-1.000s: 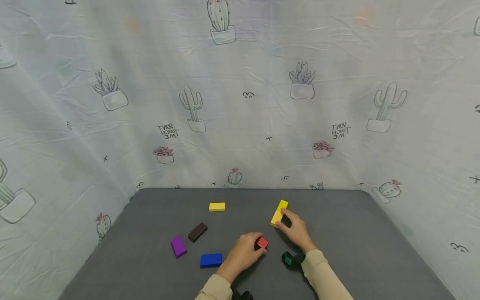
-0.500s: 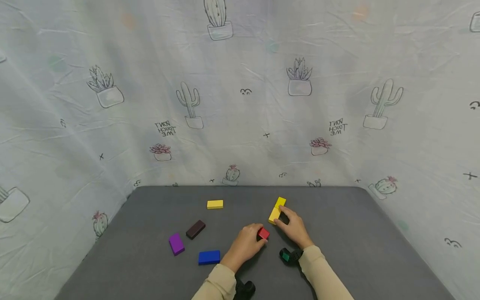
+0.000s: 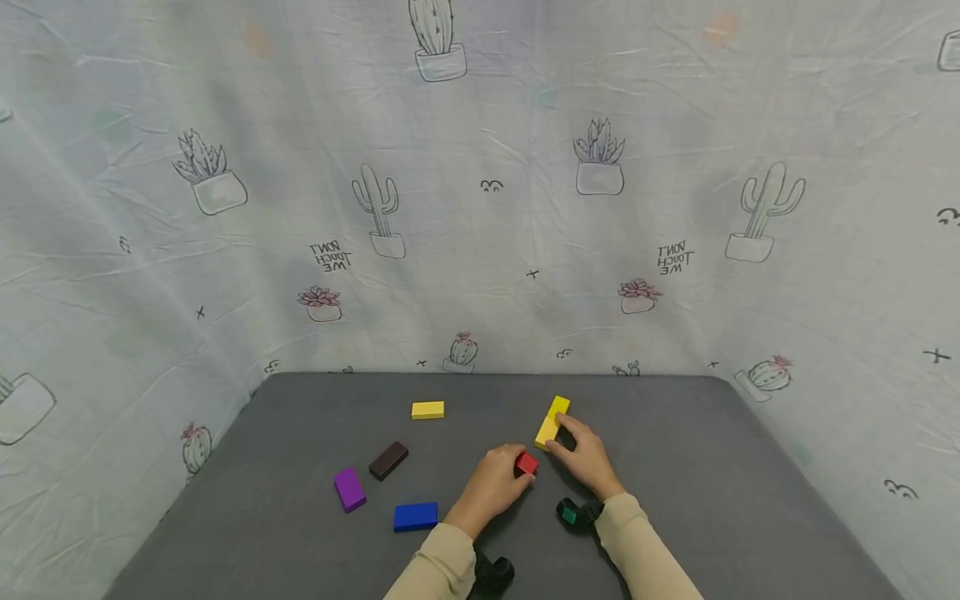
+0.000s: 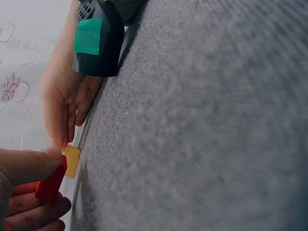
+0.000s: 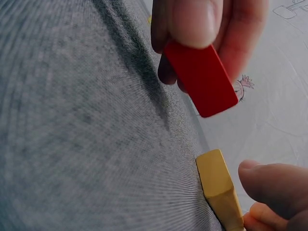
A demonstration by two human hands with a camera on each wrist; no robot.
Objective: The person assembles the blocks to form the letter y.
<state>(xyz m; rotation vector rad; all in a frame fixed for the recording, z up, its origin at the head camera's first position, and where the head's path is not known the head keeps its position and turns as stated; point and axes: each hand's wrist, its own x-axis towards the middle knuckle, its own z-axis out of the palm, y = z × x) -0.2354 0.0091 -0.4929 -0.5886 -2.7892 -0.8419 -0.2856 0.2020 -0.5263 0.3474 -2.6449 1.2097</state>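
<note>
In the head view my left hand pinches a red block between thumb and fingers. The right wrist view has this red block tilted and raised over the grey tabletop. Just beyond it, two yellow blocks lie end to end in a slanting line. My right hand is at their right side, fingertips right at the near block. In the right wrist view its thumb stands apart from the yellow block, while other fingers reach the block's lower end.
Another yellow block lies at the back of the grey table. To the left are a dark brown block, a purple block and a blue block. A cactus-print curtain hangs behind the table.
My left hand has moved slightly forward with the red block, closer to the yellow blocks. The right hand stays beside the yellow blocks. The head view has shifted a little.
</note>
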